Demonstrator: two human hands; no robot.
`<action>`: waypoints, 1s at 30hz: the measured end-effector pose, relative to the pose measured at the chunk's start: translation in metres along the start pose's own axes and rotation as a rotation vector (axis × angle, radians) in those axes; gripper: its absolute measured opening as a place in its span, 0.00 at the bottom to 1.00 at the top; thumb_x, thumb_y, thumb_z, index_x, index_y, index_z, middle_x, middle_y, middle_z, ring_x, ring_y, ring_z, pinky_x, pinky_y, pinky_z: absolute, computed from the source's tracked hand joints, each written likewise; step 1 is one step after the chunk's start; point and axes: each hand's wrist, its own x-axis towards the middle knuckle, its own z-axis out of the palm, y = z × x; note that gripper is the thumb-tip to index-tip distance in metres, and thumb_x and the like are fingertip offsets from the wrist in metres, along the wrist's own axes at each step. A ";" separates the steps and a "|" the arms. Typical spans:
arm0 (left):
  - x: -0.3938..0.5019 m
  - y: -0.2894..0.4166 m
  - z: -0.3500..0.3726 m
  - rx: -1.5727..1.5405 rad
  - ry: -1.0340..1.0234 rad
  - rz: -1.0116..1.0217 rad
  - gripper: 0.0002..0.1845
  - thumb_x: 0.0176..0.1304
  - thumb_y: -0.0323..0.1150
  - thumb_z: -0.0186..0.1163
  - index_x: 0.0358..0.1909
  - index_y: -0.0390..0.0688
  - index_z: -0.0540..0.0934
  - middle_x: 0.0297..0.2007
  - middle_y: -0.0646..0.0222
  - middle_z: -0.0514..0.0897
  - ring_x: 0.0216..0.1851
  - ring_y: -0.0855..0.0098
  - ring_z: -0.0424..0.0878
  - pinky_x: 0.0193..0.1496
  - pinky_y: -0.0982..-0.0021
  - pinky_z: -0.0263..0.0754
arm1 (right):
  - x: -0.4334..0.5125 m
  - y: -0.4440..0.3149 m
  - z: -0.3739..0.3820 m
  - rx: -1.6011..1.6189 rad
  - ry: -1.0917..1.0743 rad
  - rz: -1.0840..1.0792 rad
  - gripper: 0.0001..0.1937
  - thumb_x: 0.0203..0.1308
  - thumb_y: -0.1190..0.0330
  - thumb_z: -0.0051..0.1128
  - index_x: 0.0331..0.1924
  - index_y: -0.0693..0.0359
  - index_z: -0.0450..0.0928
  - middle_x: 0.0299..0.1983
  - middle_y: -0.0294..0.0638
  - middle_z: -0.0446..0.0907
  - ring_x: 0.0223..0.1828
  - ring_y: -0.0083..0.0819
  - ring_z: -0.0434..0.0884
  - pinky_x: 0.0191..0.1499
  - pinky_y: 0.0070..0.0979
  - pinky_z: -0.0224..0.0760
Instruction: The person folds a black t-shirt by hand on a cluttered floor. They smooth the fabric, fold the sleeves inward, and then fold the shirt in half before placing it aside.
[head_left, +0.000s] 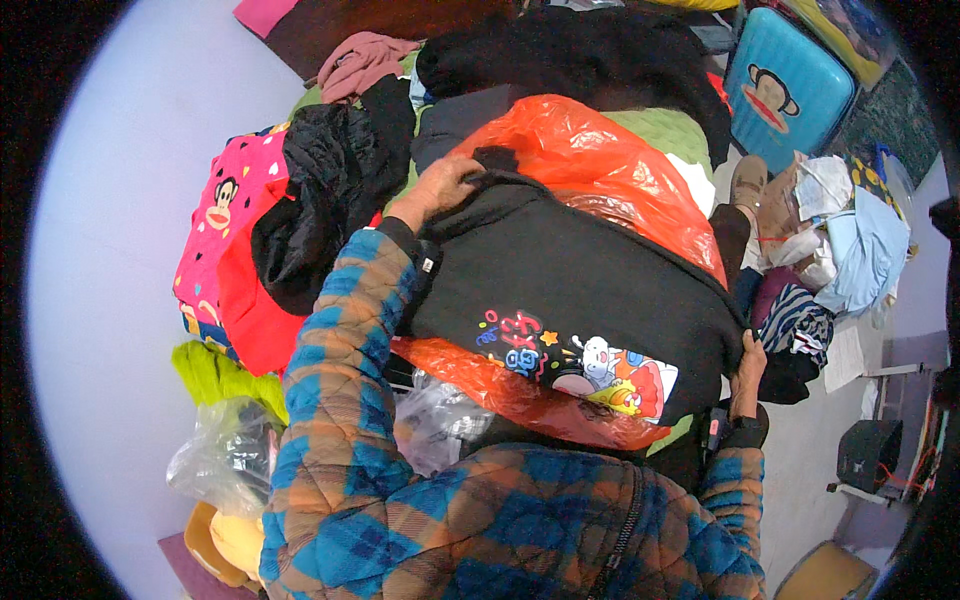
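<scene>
A black garment (570, 262) with a colourful cartoon print stretches between my two hands. My left hand (442, 186) grips its upper left edge, fingers curled over the bunched cloth. At the right edge, my right hand (746, 369) pinches the fabric, thumb on top. Beneath the garment spreads an orange-red plastic bag (600, 161), showing above it and along its lower side. A clear plastic bag (439, 420) lies close to my body, partly covered. Left of my left arm, a shiny black garment (322, 202) rests over a pink monkey-print textile (232, 195).
Dark clothing (570, 56) and a dusty-pink cloth (371, 64) lie at the back. A blue suitcase (791, 82) stands at the upper right. More clothes (862, 255) are heaped on the right. A lime-green cloth (225, 379) and a yellow object (232, 544) sit at the left.
</scene>
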 end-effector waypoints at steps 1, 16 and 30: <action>0.003 0.000 -0.004 -0.045 0.018 -0.062 0.15 0.50 0.30 0.61 0.43 0.44 0.80 0.42 0.57 0.81 0.47 0.54 0.77 0.50 0.62 0.72 | 0.000 0.000 0.000 -0.022 0.004 -0.009 0.20 0.62 0.59 0.53 0.44 0.72 0.74 0.40 0.43 0.77 0.39 0.32 0.75 0.46 0.29 0.65; 0.067 0.022 -0.005 0.164 0.208 -0.077 0.16 0.54 0.35 0.60 0.45 0.44 0.78 0.37 0.55 0.82 0.41 0.52 0.79 0.44 0.58 0.74 | -0.010 -0.012 0.011 0.027 0.019 0.000 0.15 0.61 0.63 0.56 0.38 0.71 0.73 0.34 0.40 0.76 0.34 0.29 0.74 0.39 0.27 0.67; 0.071 0.029 -0.007 -0.285 0.328 -0.009 0.17 0.55 0.26 0.60 0.48 0.44 0.77 0.44 0.63 0.81 0.47 0.65 0.81 0.50 0.69 0.75 | 0.001 -0.003 0.004 -0.007 -0.023 0.073 0.24 0.62 0.62 0.54 0.51 0.78 0.69 0.45 0.47 0.77 0.42 0.32 0.76 0.49 0.27 0.67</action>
